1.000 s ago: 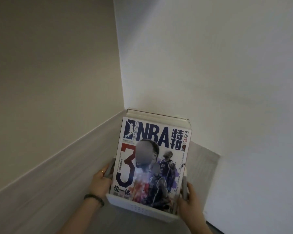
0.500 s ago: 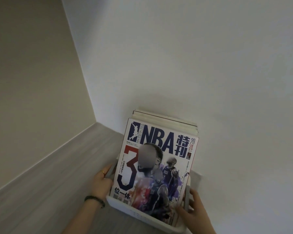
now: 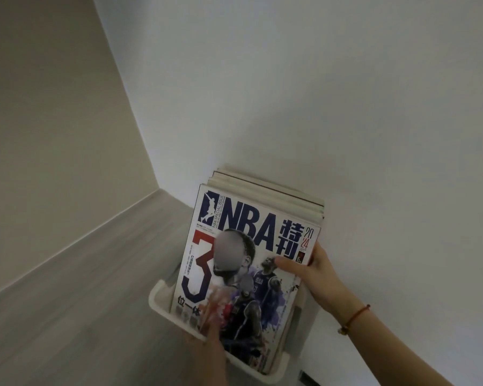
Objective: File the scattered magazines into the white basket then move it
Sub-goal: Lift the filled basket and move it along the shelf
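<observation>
The white basket (image 3: 158,299) stands on the grey floor against the white wall, near the room's corner. Several magazines stand upright in it; the front one is an NBA special issue (image 3: 243,227), with a pale stack (image 3: 276,190) behind it. My right hand (image 3: 315,271) holds the right edge of the front magazine, thumb lying across the cover. My left hand (image 3: 209,344) is blurred at the basket's front rim, over the lower cover; its grip is unclear.
The white wall (image 3: 346,107) runs directly behind the basket and a beige wall (image 3: 39,135) meets it at the corner on the left. Grey wood-look floor (image 3: 81,302) spreads to the left of the basket.
Both hands have left the basket's side walls. My right hand rose to the front magazine's right edge, and my left hand moved to the front rim. The basket now sits closer to the white wall.
</observation>
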The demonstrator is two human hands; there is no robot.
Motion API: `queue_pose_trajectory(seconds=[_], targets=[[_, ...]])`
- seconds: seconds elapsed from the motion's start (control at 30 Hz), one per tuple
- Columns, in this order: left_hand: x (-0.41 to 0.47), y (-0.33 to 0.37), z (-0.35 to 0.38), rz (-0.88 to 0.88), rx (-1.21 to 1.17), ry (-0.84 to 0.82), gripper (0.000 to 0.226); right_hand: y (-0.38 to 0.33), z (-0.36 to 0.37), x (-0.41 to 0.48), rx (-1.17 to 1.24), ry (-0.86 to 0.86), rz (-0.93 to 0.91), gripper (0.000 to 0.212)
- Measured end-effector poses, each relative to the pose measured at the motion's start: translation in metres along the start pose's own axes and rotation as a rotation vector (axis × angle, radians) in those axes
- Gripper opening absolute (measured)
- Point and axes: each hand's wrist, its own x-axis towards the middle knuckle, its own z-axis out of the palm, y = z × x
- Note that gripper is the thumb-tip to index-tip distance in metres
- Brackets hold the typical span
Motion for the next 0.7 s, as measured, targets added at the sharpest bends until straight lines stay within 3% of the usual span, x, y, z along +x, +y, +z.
queue_pose_trajectory(seconds=[0.17,0.27,0.7], targets=[[-0.020,-0.019,0.011,-0.148,-0.024,-0.205,0.047,-0.001,-0.006,0.002,-0.014,0.032,-0.070,0.069],[-0.020,-0.017,0.022,-0.200,-0.047,-0.281,0.051,-0.006,-0.013,0.004,-0.045,0.056,-0.115,0.071],[-0.018,-0.018,0.065,-0.081,0.116,-0.417,0.052,-0.016,-0.039,0.001,-0.168,0.149,-0.207,0.057]])
